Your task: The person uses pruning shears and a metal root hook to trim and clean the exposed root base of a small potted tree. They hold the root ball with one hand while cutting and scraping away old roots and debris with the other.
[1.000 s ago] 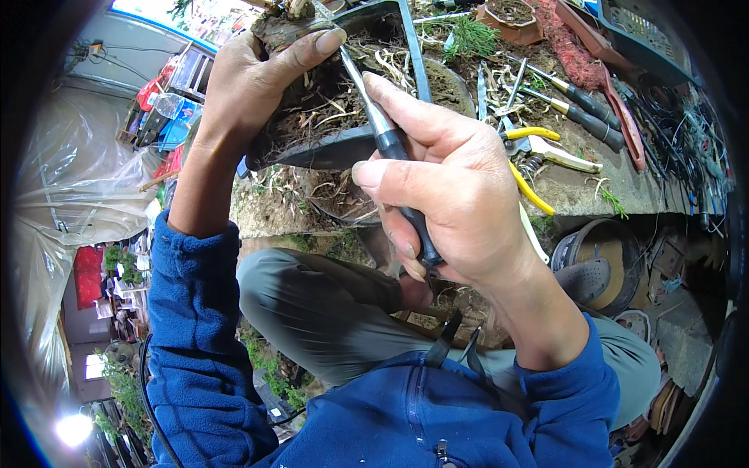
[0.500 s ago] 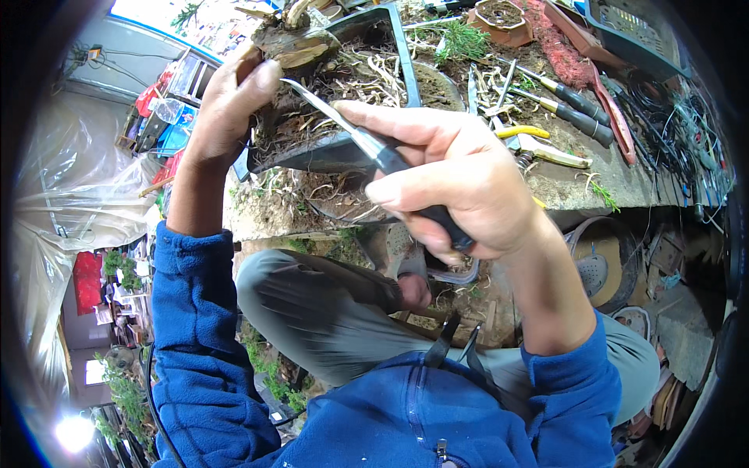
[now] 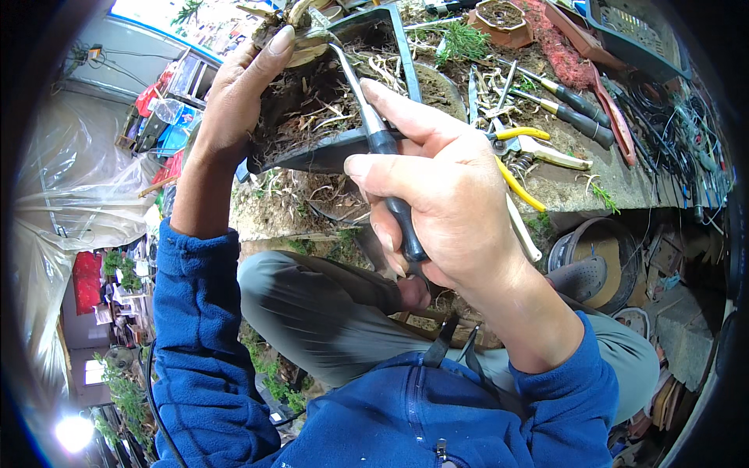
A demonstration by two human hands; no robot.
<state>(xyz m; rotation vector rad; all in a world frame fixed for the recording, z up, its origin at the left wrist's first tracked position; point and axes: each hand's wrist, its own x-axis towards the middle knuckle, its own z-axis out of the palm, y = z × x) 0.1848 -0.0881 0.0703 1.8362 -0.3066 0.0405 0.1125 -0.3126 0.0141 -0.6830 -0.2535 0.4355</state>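
Right hand (image 3: pixel 449 187) is closed around a black-handled metal tool (image 3: pixel 381 142), long axis slanting up-left, tip at the right end of the pale cut on the woody stump (image 3: pixel 310 53); can't tell if it's touching. Stump sits up-left of that hand, over the far-left part of the black tray (image 3: pixel 335 148); left hand (image 3: pixel 243 82), nearer, grips its left side.

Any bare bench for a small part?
Barest: bench strip right of the green sprig, in front of the red handle, left of the dark wires. Crowded: root-strewn tray by the left hand, black-handled tools, yellow-handled pliers.
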